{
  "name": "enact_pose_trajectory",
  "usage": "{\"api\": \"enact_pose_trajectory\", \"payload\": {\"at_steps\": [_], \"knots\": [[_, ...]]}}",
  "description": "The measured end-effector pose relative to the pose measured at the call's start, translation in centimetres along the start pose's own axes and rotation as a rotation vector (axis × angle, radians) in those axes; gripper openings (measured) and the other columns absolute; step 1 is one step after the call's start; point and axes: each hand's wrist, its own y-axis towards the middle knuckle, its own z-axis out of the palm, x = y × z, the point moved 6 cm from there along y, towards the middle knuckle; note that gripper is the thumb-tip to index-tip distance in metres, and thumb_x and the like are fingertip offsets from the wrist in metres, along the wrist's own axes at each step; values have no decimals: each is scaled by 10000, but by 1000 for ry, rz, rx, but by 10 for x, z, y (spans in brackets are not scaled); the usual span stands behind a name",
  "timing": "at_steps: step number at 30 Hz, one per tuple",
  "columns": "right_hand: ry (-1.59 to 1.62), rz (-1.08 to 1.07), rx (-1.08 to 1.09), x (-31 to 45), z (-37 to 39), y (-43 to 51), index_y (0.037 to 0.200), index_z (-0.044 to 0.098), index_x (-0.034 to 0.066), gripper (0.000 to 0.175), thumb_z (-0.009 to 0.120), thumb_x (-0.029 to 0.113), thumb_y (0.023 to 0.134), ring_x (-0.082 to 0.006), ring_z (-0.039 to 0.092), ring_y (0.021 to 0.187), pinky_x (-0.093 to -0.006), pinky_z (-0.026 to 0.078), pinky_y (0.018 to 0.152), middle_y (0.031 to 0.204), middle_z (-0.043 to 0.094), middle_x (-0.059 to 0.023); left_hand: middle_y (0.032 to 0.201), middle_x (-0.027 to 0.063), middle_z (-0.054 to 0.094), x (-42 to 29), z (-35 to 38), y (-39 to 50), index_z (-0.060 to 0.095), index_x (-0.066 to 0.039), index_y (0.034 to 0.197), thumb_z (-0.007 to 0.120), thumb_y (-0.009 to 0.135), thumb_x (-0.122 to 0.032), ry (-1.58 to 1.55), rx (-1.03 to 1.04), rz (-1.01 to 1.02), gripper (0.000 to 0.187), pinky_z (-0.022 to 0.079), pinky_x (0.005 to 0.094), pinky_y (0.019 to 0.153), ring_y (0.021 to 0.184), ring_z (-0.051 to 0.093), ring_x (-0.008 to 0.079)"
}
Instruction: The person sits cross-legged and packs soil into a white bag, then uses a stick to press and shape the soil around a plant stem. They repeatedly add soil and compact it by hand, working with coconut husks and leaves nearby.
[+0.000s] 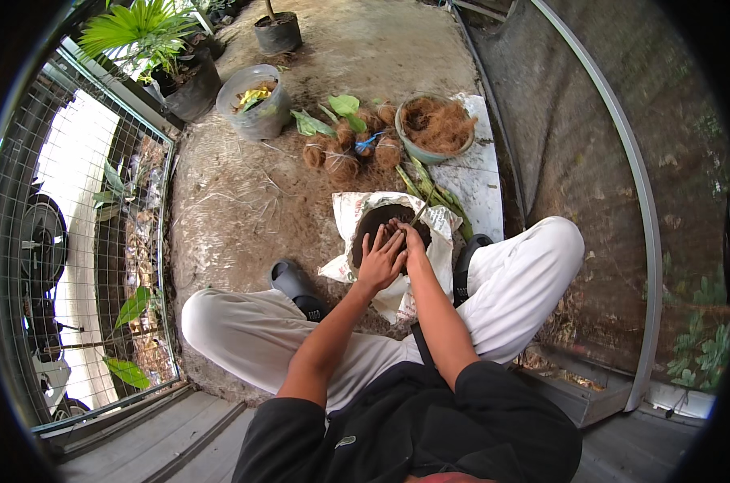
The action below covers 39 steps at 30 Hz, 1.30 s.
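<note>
A white woven sack (440, 259) with printed writing stands between my feet, its top folded outward around dark soil (368, 228). Both hands are together at the soil. My left hand (380, 261) lies over it palm down with fingers spread. Against its fingers rests my right hand (414, 243), curved inward with its fingertips in the soil. A thin green-brown stem (422, 212) slants up and away from beside the right fingers. Whatever lies under the palms is hidden, so I cannot tell whether they grip a clump.
Beyond the sack lie several fibre-wrapped balls (342, 164), some leafy, and cut green stalks (440, 193). A basin of coconut fibre (437, 127) stands on a white board (479, 175). Further left are a clear plastic tub (253, 111) and potted plants (189, 84). Wire mesh (99, 253) borders the left.
</note>
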Motion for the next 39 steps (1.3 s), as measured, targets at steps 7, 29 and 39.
{"api": "enact_pose_trajectory", "payload": {"at_steps": [7,29,39], "knots": [[-31,82,45,1,9,-13,1197,558,-20,300,451,123,956,-247,656,969,-346,586,856,1081,655,-116,1563,11,344,-1,3,-4,383,-154,1496,365,999,-498,7,-6,-11,604,-8,589,1152,1497,126,325],[-5,16,-220,-2,-21,-5,776,571,66,261,654,283,895,-226,557,557,-373,511,545,686,571,-77,1605,37,247,-9,10,-7,248,-152,1551,240,1005,-583,73,229,6,696,-96,600,1143,1510,70,273],[108,34,19,0,-2,6,1013,629,6,270,442,191,954,-228,623,829,-363,580,745,960,633,-82,1614,21,219,-13,-6,2,250,-160,1552,282,992,-594,88,104,59,709,-58,604,1149,1507,96,272]]}}
